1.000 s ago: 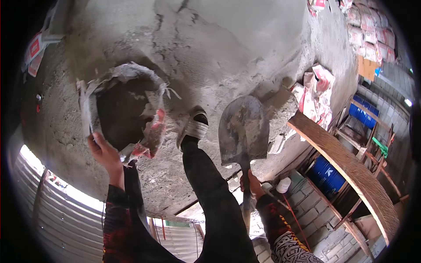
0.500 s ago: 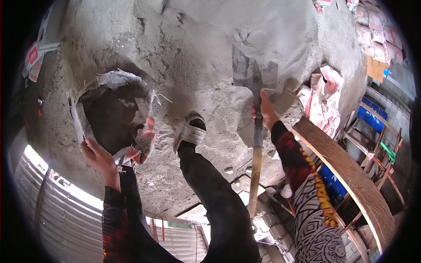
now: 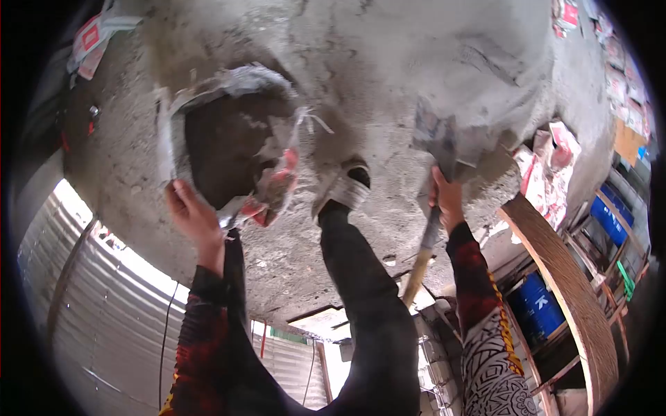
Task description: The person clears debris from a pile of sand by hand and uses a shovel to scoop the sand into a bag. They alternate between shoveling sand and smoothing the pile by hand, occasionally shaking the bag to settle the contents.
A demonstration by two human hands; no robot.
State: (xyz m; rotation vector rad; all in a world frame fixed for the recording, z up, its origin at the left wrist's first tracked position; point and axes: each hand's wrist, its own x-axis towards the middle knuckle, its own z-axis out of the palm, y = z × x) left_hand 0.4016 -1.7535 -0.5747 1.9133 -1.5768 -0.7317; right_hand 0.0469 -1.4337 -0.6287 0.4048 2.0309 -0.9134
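Note:
My left hand [image 3: 195,216] is closed on the near left edge of an open woven sack [image 3: 177,142]. Dark grey powdery material [image 3: 229,149] lies inside the sack. With my right hand [image 3: 447,200] I grip a shovel [image 3: 420,267] low on its shaft, close above the blade. The shovel blade [image 3: 436,132] rests at the edge of a smooth grey heap [image 3: 479,62], and its outline is partly blurred. Between the sack and the shovel stands my foot in a light slipper [image 3: 345,193].
A crumpled red and white sack [image 3: 551,173] lies right of the heap. Beyond it are a curved wooden board [image 3: 569,291], blue drums [image 3: 538,305] and timber pieces. Corrugated metal sheeting [image 3: 118,312] stands at the lower left. More sacks [image 3: 621,90] are stacked at the far right.
The view has shifted, so most things sit farther right. My right hand has drawn the shovel back toward my body, and its shaft slants more. My left hand stays on the sack's edge.

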